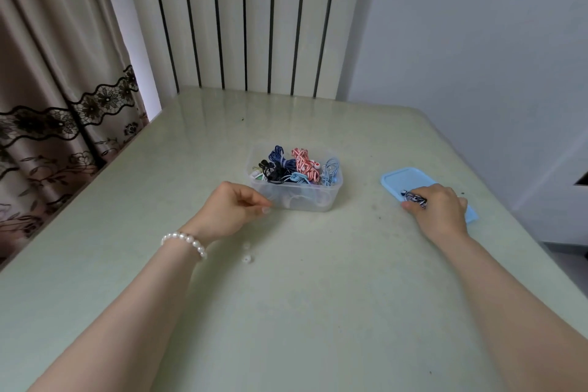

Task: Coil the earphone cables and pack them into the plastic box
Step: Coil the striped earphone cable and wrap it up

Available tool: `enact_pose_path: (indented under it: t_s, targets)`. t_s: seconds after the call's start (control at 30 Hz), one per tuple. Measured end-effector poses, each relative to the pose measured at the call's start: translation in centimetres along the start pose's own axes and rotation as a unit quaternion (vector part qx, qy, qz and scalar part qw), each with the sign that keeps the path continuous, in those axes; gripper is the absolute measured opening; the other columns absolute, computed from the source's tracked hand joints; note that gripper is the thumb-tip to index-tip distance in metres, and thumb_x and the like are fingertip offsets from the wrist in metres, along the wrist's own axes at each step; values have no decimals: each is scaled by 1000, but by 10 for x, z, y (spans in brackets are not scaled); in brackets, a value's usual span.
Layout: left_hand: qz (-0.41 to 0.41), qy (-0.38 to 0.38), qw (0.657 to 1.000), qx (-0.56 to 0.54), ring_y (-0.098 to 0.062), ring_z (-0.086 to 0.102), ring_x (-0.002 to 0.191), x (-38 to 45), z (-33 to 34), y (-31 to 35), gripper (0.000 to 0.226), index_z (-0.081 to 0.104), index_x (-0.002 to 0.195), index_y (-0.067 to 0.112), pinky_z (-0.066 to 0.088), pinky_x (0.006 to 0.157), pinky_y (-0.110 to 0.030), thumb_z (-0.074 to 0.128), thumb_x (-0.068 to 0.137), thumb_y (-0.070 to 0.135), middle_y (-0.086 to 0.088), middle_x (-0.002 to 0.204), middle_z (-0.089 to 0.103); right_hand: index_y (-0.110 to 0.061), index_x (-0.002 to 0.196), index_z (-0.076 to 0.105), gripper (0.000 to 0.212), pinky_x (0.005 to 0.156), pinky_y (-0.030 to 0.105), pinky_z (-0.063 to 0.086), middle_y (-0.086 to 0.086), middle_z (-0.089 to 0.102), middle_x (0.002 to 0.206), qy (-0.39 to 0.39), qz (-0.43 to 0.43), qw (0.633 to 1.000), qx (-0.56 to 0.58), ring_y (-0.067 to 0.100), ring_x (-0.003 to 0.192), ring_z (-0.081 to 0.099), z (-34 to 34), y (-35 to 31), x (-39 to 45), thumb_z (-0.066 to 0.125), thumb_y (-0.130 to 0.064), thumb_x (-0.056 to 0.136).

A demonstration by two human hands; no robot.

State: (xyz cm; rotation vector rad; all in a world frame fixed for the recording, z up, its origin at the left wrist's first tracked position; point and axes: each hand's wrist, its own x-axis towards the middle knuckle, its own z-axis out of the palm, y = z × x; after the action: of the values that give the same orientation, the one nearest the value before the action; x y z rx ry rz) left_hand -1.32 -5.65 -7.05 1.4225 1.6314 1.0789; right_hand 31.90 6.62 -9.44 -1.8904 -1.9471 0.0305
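Note:
A clear plastic box (331, 197) stands mid-table, filled with several coiled earphone cables: dark blue (279, 157), red-and-white striped (304, 162), light blue (331, 170) and black (273, 170). My left hand (234, 208) lies just left of the box, fingers curled, fingertips near its front left corner; whether it pinches anything is unclear. My right hand (440, 210) rests on the light blue lid (407, 178) to the right and grips a dark striped earphone bundle (415, 197).
Two small whitish ear tips (247, 259) lie on the pale green table (286, 312) near my left wrist. A curtain hangs at the left, a striped panel stands behind the table's far edge, and the right table edge runs close beyond the lid.

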Motion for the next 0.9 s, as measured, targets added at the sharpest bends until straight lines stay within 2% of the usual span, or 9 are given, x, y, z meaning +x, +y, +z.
enact_pose_path:
  t_s: [0.1, 0.17, 0.27, 0.37, 0.47, 0.53, 0.67, 0.8, 0.9]
  targets:
    - [-11, 2, 1000, 10, 7, 56, 55, -1, -9, -1, 20, 70, 66, 20, 45, 63, -5, 72, 75, 2, 17, 54, 66, -9, 87, 66, 11, 82, 37, 33, 11, 64, 91, 62, -25, 994, 86, 32, 91, 53, -7, -18, -4, 67, -19, 81]
    - [-19, 5, 1000, 16, 1, 56, 59, -1, -12, -3, 17, 71, 67, 19, 45, 65, -9, 73, 75, 5, 15, 55, 66, -12, 73, 58, 9, 68, 33, 40, 8, 61, 75, 49, -22, 972, 229, 23, 70, 54, -19, -41, -14, 67, -11, 78]
    - [-25, 7, 1000, -1, -7, 58, 63, -3, -13, -5, 14, 71, 68, 17, 47, 70, -17, 74, 75, 6, 11, 58, 68, -11, 65, 50, 20, 47, 20, 35, -6, 55, 48, -70, -18, 899, 433, 4, 41, 45, -37, -82, -30, 60, 3, 76]
    - [-26, -16, 1000, -1, -1, 58, 60, -4, -11, -5, 14, 71, 68, 17, 47, 65, -10, 74, 74, 4, 11, 58, 68, -14, 60, 54, 22, 49, 19, 35, -10, 52, 44, -190, -52, 856, 478, 2, 44, 45, -42, -114, -43, 64, 2, 70]
    - [-26, -50, 998, 7, -3, 58, 64, -8, -10, -4, 13, 72, 69, 17, 46, 65, -9, 75, 72, 5, 9, 63, 69, -11, 64, 53, 21, 50, 20, 40, 0, 61, 50, -298, -44, 793, 530, 10, 48, 56, -32, -136, -57, 59, 8, 71]
    - [-27, -71, 997, 8, -7, 58, 68, -11, -11, -5, 12, 73, 70, 17, 46, 66, -11, 76, 72, 6, 3, 69, 71, -9, 67, 53, 26, 51, 23, 40, 4, 64, 53, -329, -26, 793, 512, 12, 47, 58, -21, -147, -63, 51, 15, 75]
    - [-25, -83, 996, 23, -11, 56, 73, -13, -14, -8, 11, 73, 75, 18, 46, 73, -21, 73, 75, 7, -9, 79, 71, -14, 71, 57, 26, 48, 19, 37, 5, 64, 63, -349, -3, 829, 437, 8, 46, 57, 0, -157, -70, 50, 9, 80]
    - [-18, -101, 994, 44, -9, 58, 70, -11, -21, -12, 22, 72, 73, 21, 48, 72, -20, 73, 73, -1, 1, 70, 71, -16, 70, 58, 24, 44, 13, 39, 4, 59, 64, -310, -22, 866, 393, -2, 40, 51, 9, -162, -72, 53, 4, 83]
    - [-18, -113, 990, 79, 1, 53, 55, -10, -26, -12, 25, 71, 71, 22, 44, 59, -10, 74, 71, -4, 8, 60, 67, -19, 67, 60, 18, 54, 21, 41, 2, 56, 59, -283, -62, 878, 382, 6, 49, 50, 14, -166, -73, 66, -8, 80]
